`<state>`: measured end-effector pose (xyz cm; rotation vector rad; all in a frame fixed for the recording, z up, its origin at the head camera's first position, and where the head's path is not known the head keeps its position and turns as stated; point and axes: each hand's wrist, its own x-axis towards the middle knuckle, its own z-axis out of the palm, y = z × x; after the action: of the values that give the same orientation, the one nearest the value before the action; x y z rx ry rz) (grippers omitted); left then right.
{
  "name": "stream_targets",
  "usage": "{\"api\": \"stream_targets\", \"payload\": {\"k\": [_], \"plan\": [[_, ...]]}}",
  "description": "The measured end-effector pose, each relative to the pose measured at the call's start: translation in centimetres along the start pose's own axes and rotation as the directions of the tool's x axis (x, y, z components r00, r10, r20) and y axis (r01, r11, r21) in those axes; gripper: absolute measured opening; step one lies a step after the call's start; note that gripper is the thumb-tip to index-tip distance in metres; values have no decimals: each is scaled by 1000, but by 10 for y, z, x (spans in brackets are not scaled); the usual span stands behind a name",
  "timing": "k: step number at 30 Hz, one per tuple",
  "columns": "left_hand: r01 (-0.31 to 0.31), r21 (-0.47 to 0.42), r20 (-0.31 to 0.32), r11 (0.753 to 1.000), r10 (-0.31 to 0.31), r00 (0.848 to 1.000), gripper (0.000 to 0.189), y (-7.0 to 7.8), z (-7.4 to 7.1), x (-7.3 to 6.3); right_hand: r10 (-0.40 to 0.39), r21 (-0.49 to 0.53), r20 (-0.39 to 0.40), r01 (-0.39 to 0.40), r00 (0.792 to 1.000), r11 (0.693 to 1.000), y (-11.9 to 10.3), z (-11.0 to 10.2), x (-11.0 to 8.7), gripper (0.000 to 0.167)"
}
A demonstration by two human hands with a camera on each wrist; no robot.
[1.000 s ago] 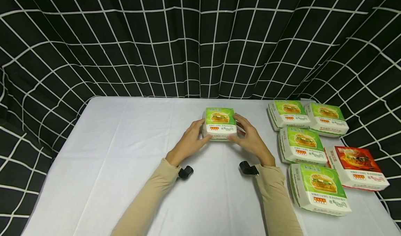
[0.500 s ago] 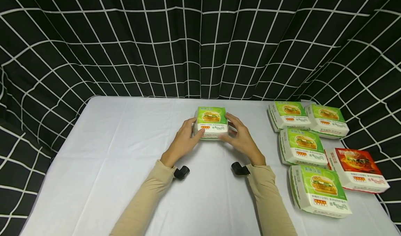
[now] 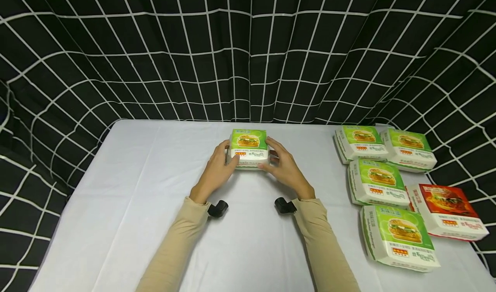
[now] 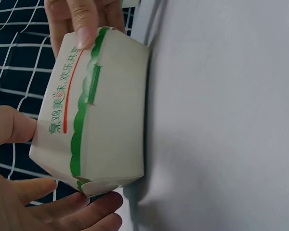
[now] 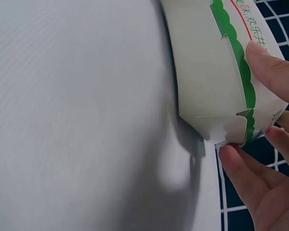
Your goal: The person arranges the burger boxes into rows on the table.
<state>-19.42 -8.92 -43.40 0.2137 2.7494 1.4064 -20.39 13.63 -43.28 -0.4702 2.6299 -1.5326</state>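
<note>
A green and white burger box (image 3: 249, 147) is between my two hands near the far middle of the white table. My left hand (image 3: 215, 169) grips its left side, with the thumb at the front corner and the fingers along the side. On the opposite side, my right hand (image 3: 286, 167) holds it the same way, its thumb on the front right corner. The left wrist view shows the plain front wall of the box (image 4: 115, 110) with a scalloped green lid edge. Whether its base touches the cloth is hard to tell.
At the right, several matching green burger boxes (image 3: 401, 238) sit in a loose group. Beside them lies a red burger box (image 3: 447, 210). White cloth covers the table (image 3: 128, 223). A black curtain with a white grid (image 3: 248, 59) hangs behind it.
Both hands and the green burger box between them have moved left across the table. The boxes at the right keep their places.
</note>
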Motion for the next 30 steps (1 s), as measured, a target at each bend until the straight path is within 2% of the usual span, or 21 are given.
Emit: {"api": "stream_targets", "payload": {"k": [5,12,19,30], "plan": [[-9,27,16,1000,9,1000,67,-8,-9,3,-20,22,14,20,1000,1000,1,8,7,82],[-9,47,20,999,8,1000,65,-16,-24,4,-5,29,-6,5,1000,1000,-4,21,17,81],[28,49,11,998,-28,1000,65,-20,-41,3,33,1,-15,-33,999,999,-12,33,28,77],[100,39,20,994,-101,995,64,-34,-67,2,9,8,32,-9,999,1000,-19,55,40,68]]}}
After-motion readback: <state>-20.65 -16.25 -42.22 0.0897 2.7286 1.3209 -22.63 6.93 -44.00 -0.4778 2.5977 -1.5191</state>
